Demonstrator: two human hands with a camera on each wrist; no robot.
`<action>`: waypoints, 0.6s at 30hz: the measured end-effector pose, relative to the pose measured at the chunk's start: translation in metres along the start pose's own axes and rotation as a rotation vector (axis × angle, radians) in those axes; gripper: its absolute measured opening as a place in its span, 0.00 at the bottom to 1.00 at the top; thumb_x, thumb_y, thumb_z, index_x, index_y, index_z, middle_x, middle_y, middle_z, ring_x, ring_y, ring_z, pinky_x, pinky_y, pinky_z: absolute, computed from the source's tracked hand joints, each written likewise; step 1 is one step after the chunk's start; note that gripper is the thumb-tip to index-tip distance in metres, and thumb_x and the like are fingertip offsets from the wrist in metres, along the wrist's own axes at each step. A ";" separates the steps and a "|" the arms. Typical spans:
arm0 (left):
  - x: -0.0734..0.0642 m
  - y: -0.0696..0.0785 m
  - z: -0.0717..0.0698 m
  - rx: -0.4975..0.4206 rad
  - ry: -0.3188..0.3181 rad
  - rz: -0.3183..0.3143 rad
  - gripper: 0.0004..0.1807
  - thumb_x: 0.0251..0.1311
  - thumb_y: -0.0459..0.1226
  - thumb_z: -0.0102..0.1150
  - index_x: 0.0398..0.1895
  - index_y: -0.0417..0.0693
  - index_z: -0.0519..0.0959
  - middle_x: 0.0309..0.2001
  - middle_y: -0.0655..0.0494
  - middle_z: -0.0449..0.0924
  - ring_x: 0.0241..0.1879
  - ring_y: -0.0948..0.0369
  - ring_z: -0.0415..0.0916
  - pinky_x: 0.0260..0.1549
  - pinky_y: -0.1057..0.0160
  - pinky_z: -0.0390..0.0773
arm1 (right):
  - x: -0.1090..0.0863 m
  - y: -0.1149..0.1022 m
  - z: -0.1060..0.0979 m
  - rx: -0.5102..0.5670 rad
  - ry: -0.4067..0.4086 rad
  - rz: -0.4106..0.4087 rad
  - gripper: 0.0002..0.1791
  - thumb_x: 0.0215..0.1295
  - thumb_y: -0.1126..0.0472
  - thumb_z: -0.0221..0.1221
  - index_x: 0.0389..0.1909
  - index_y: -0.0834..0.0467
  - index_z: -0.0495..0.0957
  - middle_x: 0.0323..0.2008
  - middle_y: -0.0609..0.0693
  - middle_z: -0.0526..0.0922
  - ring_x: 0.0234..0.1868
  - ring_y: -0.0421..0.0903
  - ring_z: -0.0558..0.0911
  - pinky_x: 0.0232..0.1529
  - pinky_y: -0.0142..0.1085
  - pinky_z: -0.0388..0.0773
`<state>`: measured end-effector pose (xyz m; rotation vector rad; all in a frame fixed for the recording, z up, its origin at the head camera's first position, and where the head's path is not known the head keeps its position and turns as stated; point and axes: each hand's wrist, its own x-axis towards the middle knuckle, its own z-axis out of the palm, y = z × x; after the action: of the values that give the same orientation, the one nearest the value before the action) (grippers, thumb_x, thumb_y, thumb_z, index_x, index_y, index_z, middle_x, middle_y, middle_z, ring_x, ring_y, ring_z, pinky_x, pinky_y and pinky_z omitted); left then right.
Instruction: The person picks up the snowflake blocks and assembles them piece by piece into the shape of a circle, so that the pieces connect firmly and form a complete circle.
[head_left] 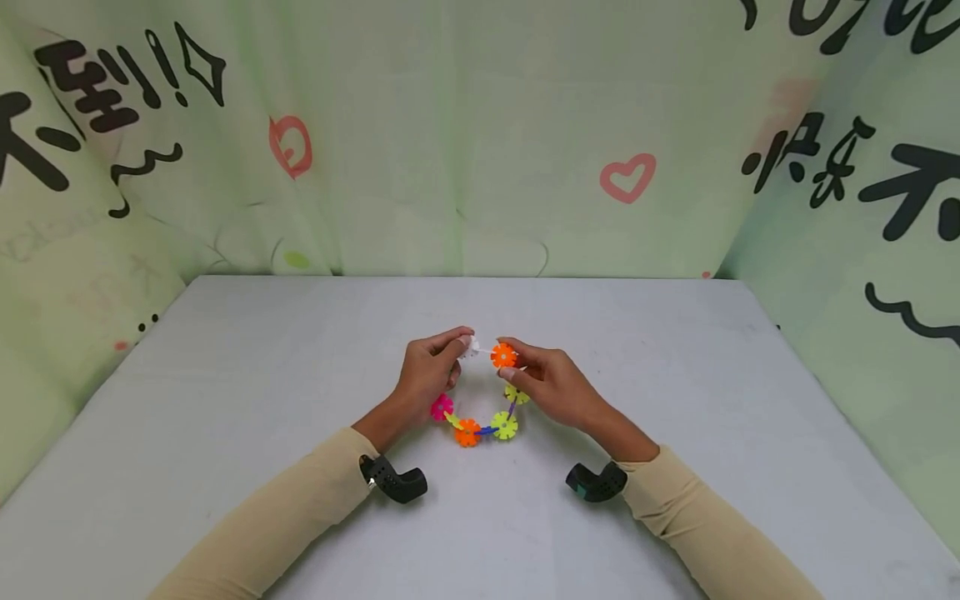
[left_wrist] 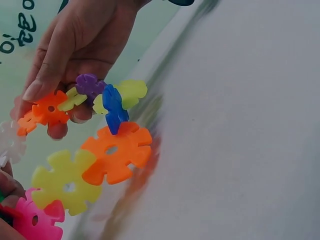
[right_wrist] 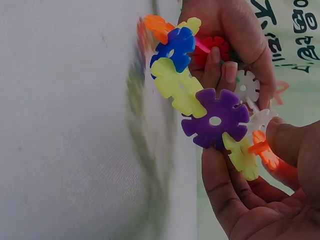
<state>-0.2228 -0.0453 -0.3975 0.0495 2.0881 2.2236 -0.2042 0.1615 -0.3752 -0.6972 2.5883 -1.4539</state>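
Observation:
A loop of plastic snowflake discs, slotted edge to edge, hangs between both hands above the table. My left hand (head_left: 427, 373) pinches a white disc (head_left: 471, 347) at the loop's far side. My right hand (head_left: 561, 387) grips an orange disc (head_left: 503, 356) beside it between thumb and fingers. Down the near side run a pink disc (head_left: 441, 407), a second orange disc (head_left: 468, 432) and a lime disc (head_left: 505, 426). The right wrist view also shows a purple disc (right_wrist: 227, 106), a blue disc (right_wrist: 181, 41) and a red disc (right_wrist: 215, 42) partly behind left-hand fingers.
A white-covered table (head_left: 315, 333) lies beneath the hands. Pale green curtains (head_left: 465, 150) with black lettering and pink hearts stand behind it and at both sides. A dark wrist camera (head_left: 393, 482) sits on the left forearm, another wrist camera (head_left: 596, 483) on the right.

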 end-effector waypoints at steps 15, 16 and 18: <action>-0.005 -0.008 0.004 0.050 0.018 0.007 0.17 0.70 0.40 0.54 0.56 0.41 0.80 0.24 0.52 0.67 0.16 0.61 0.61 0.15 0.69 0.62 | 0.001 0.006 -0.003 0.005 -0.089 -0.004 0.28 0.70 0.66 0.56 0.69 0.66 0.64 0.43 0.58 0.84 0.41 0.47 0.81 0.43 0.34 0.77; -0.005 -0.006 0.005 0.058 0.011 0.010 0.18 0.71 0.41 0.53 0.57 0.42 0.79 0.24 0.51 0.68 0.16 0.61 0.62 0.16 0.69 0.63 | 0.002 0.006 -0.003 -0.006 -0.079 0.001 0.28 0.70 0.66 0.56 0.69 0.65 0.64 0.43 0.57 0.84 0.41 0.47 0.81 0.44 0.35 0.78; -0.006 -0.003 0.005 0.059 -0.005 -0.001 0.19 0.72 0.41 0.51 0.59 0.43 0.78 0.26 0.49 0.70 0.18 0.61 0.65 0.18 0.68 0.66 | 0.002 0.006 -0.004 -0.018 -0.057 0.022 0.28 0.70 0.67 0.56 0.69 0.65 0.64 0.43 0.57 0.84 0.41 0.47 0.82 0.44 0.37 0.78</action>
<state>-0.2162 -0.0405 -0.4004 0.0588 2.1502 2.1592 -0.2095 0.1667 -0.3776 -0.6994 2.5613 -1.3857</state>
